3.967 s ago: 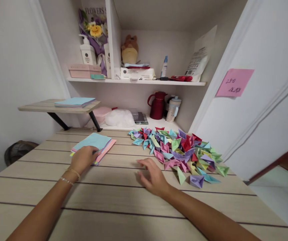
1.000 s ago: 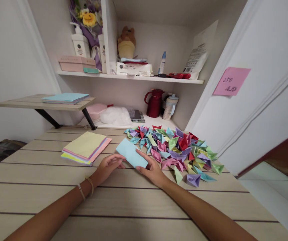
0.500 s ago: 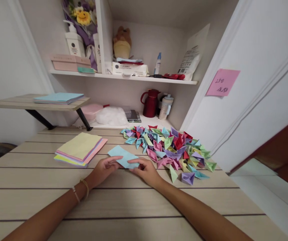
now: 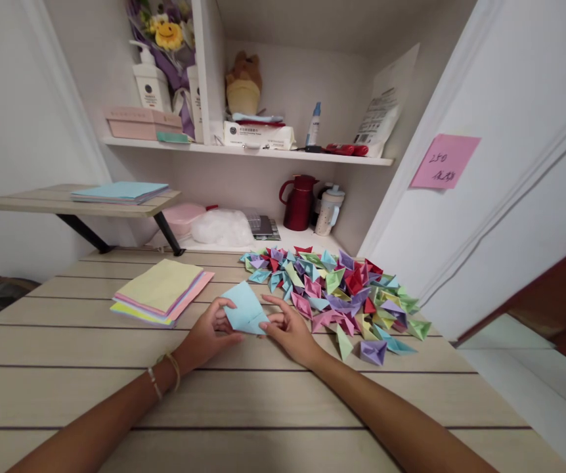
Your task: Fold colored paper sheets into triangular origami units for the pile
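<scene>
A light blue sheet of folding paper (image 4: 245,306), creased and partly folded, is held just above the table between both hands. My left hand (image 4: 215,324) grips its left edge, with the fingers curled behind it. At the lower right corner, my right hand (image 4: 287,328) pinches the paper between thumb and fingers. Right of the hands lies a heap of small folded paper boats (image 4: 335,281) in many colours. To the left rests a stack of coloured paper (image 4: 162,288) with a yellow sheet on top.
On the slatted wooden table (image 4: 243,401) stands a small raised shelf (image 4: 56,198) bearing blue-topped paper (image 4: 120,191). Behind are a red jug (image 4: 299,203), a pale cup (image 4: 329,211) and a white plastic bag (image 4: 222,228). A pink note (image 4: 444,161) sticks to the right wall.
The blue paper has gone from a long strip to a squarer shape turned more upright. My left hand has shifted to its left edge; my right fingers have spread a little.
</scene>
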### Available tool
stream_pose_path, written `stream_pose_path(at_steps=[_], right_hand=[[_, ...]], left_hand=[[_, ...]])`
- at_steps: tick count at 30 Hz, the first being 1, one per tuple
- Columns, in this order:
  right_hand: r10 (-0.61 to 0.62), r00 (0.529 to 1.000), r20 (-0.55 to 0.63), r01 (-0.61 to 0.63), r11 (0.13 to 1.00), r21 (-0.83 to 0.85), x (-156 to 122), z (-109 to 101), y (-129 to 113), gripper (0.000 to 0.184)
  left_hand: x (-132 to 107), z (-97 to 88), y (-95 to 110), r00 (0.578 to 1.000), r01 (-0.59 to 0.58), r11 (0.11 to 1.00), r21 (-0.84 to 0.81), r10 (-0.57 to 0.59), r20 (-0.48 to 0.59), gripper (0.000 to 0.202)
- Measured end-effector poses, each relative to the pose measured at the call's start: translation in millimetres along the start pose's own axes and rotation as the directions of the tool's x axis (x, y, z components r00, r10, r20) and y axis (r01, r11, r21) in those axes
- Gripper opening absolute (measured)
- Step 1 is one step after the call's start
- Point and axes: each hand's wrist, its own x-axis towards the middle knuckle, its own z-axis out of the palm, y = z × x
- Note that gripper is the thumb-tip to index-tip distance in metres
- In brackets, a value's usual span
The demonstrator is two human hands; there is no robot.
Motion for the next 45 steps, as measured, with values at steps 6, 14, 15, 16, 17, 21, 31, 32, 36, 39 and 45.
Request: stream_pose_path(at_steps=[6, 14, 15, 16, 17, 21, 31, 32, 36, 39, 45], right_hand=[[0.031, 0.994, 0.108, -0.013, 0.985, -0.169, -0.2, 1.2, -6.6, 0.035], [-0.055, 0.998, 0.007, 0.055, 0.950, -0.307, -2.5, -0.7, -4.4, 0.038], [-0.049, 0.998, 0.026, 0.054, 0.954, -0.294, -2.8, -0.4, -4.9, 0.035], [-0.049, 0.998, 0.049, 0.060, 0.957, -0.283, -3.1, 0.0, -6.0, 0.031], [-0.056, 0.996, 0.068, 0.072, 0.960, -0.269, -3.2, 0.5, -7.5, 0.027], [-0.123, 0.987, 0.102, 0.141, 0.972, -0.187, -3.7, 1.6, -12.4, 0.032], [-0.180, 0.980, 0.085, 0.195, 0.948, -0.249, -3.6, -0.4, -7.3, 0.032], [-0.187, 0.981, 0.046, 0.193, 0.949, -0.248, -3.0, -0.9, -6.9, 0.029], [-0.128, 0.991, 0.037, 0.133, 0.968, -0.212, -3.1, -1.1, -5.6, 0.041], [-0.117, 0.988, 0.098, 0.134, 0.973, -0.187, -3.8, -0.5, -7.0, 0.044], [-0.198, 0.980, 0.023, 0.200, 0.970, -0.137, -0.8, -1.8, -9.7, 0.021]], left_hand=[[-2.0, 2.9, 5.9, 1.000, -0.002, 1.000, 0.023, 0.002, 0.001, 0.051], [-2.6, -0.7, 7.3, 0.986, 0.099, 0.994, 0.049, -0.104, 0.133, 0.039], [-2.2, -1.8, 6.3, 0.977, 0.114, 0.993, 0.036, -0.118, 0.177, 0.031], [-1.7, -2.9, 5.1, 0.970, 0.121, 0.992, 0.016, -0.122, 0.212, 0.027], [-1.0, -4.0, 3.8, 0.968, 0.120, 0.993, -0.010, -0.115, 0.225, 0.025], [2.7, -7.6, -3.3, 0.993, 0.075, 0.993, -0.093, -0.065, 0.101, 0.026], [0.8, -5.8, -0.8, 0.998, 0.033, 0.999, 0.012, -0.032, -0.049, 0.048], [0.4, -5.6, 0.5, 0.998, 0.037, 0.999, 0.013, -0.037, -0.050, 0.049], [0.8, -5.0, 3.8, 0.996, 0.052, 0.999, -0.015, -0.053, -0.078, 0.054], [1.6, -5.0, 2.9, 0.996, 0.050, 0.998, -0.045, -0.053, -0.070, 0.060], [1.6, -7.7, -2.2, 0.998, 0.058, 0.997, 0.051, -0.058, -0.004, 0.039]])
